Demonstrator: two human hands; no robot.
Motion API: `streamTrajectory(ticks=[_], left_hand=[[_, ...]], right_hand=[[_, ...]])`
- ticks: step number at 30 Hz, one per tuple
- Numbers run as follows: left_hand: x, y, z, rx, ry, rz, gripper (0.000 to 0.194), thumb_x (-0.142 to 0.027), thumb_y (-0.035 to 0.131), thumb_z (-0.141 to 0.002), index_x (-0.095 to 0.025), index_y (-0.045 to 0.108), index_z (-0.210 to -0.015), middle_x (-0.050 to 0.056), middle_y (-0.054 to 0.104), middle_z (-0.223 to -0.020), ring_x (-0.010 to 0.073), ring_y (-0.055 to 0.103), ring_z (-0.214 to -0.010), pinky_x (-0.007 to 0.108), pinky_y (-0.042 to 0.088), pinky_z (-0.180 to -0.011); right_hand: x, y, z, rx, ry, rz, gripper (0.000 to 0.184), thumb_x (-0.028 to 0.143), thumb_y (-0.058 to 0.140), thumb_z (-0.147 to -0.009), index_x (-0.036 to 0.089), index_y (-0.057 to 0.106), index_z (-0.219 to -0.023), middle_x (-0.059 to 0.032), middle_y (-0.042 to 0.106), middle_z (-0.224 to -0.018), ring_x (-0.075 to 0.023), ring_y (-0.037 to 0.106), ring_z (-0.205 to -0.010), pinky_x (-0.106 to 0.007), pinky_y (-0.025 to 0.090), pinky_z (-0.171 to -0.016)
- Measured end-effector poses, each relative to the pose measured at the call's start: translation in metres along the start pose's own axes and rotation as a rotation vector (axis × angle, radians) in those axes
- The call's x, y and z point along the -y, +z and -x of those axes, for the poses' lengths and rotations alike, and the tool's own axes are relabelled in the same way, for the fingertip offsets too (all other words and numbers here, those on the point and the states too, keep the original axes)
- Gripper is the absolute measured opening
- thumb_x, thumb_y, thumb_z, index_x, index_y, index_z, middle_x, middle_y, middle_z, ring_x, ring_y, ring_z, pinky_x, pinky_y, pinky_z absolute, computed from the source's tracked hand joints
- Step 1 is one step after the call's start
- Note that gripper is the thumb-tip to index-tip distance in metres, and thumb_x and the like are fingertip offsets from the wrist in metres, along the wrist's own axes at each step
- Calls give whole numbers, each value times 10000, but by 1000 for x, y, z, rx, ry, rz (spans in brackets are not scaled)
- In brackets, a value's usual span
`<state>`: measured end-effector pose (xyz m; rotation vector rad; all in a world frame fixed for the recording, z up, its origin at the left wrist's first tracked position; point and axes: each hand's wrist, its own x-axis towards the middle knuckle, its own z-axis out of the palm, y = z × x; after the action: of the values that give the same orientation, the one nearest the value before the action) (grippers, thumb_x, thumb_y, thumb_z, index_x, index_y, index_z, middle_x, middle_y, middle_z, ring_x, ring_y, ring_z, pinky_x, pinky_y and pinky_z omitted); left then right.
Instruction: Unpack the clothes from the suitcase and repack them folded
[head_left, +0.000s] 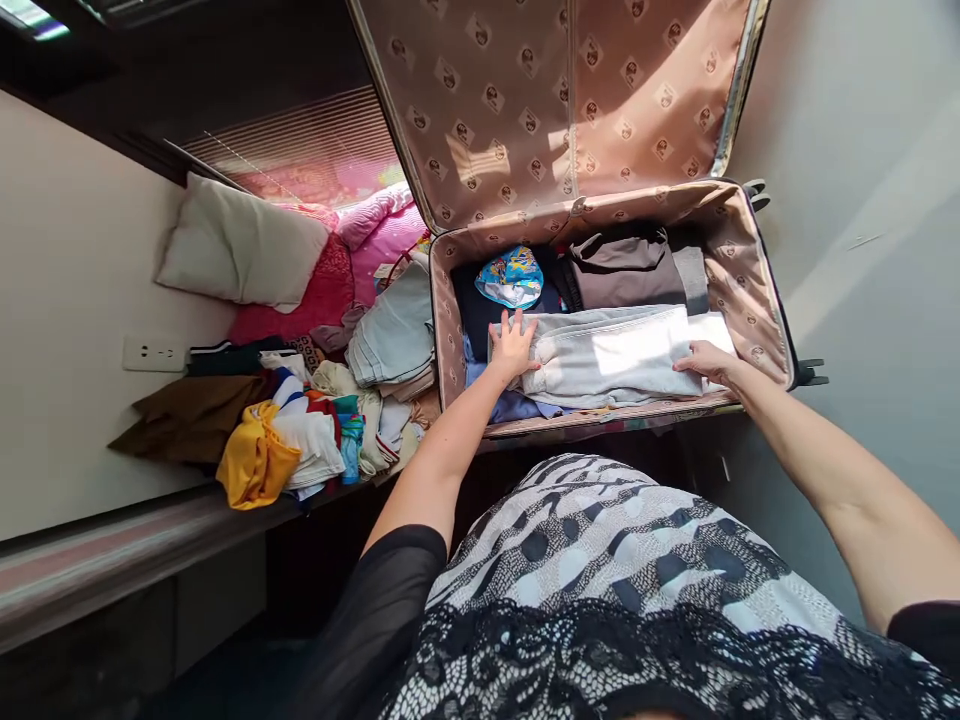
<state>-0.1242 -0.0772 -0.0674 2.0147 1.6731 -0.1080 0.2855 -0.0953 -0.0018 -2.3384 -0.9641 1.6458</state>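
Folded light grey trousers (607, 355) lie lengthwise along the near side of an open suitcase (750, 290). My left hand (514, 350) rests on their left end, its fingers spread over the cloth. At the right end, my right hand (709, 362) has its thumb and fingers closed on the fabric. Behind the trousers are a blue patterned cloth item (511, 277) with a pale lining and a folded brown garment (626, 268). Dark and blue clothing shows underneath, on the left.
The suitcase lid (495, 100) stands raised at the back. To the left are a loose clothes pile with a yellow garment (259, 455), folded pale blue denim (394, 325) and a white pillow (240, 240). A wall (885, 250) rises close on the right.
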Motion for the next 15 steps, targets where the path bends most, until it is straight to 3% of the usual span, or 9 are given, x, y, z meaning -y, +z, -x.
streamTrajectory(ticks=[2, 4, 7, 9, 10, 13, 15], left_hand=[[-1, 0, -7, -34, -45, -1, 1212, -430, 1040, -637, -244, 482, -1697, 272, 274, -1810, 621, 200, -1633, 793, 171, -1277], [-3, -6, -12, -9, -99, -35, 1170, -404, 1034, -634, -190, 511, -1658, 320, 476, -1670, 609, 417, -1519, 751, 292, -1240], [-7, -20, -15, 188, -184, -138, 739, -330, 952, -739, -143, 691, -1405, 239, 748, -1305, 477, 641, -1334, 639, 383, -1231], [-7, -31, -14, 289, -200, -95, 398, -313, 908, -785, -168, 773, -1130, 155, 795, -1121, 402, 692, -1276, 548, 424, -1230], [-5, -36, -12, 303, -203, -10, 316, -323, 917, -775, -180, 778, -1020, 125, 798, -1046, 383, 703, -1260, 507, 454, -1212], [4, -52, -8, 278, -222, 275, 391, -398, 1001, -670, -193, 778, -919, 66, 774, -865, 367, 731, -1191, 430, 555, -1090], [8, -60, -7, 271, -227, 348, 469, -417, 1044, -607, -193, 792, -932, 41, 749, -769, 356, 761, -1082, 424, 604, -981]], right_hand=[[1, 3, -3, 3, -53, 35, 238, 2, 749, -644, 149, 649, -803, -27, 652, -708, -157, 580, -702, -249, 450, -648], [4, 4, -1, 20, -125, 7, 250, 37, 742, -632, 150, 657, -838, -22, 661, -733, -150, 575, -704, -234, 441, -635], [12, 2, 9, 95, -249, -80, 302, 101, 743, -589, 150, 667, -877, -5, 664, -771, -150, 582, -728, -219, 450, -637], [17, -3, 18, 144, -332, -130, 330, 147, 755, -577, 152, 673, -897, 5, 658, -782, -151, 582, -734, -216, 454, -634], [18, -8, 21, 158, -366, -148, 343, 163, 763, -580, 154, 676, -912, 6, 661, -792, -152, 583, -738, -217, 460, -636], [13, -38, 29, 150, -423, -167, 396, 182, 793, -646, 150, 695, -1028, -10, 706, -879, -157, 612, -789, -233, 512, -698], [2, -65, 31, 94, -460, -157, 432, 178, 800, -745, 130, 702, -1163, -49, 748, -997, -164, 642, -865, -256, 546, -779]])
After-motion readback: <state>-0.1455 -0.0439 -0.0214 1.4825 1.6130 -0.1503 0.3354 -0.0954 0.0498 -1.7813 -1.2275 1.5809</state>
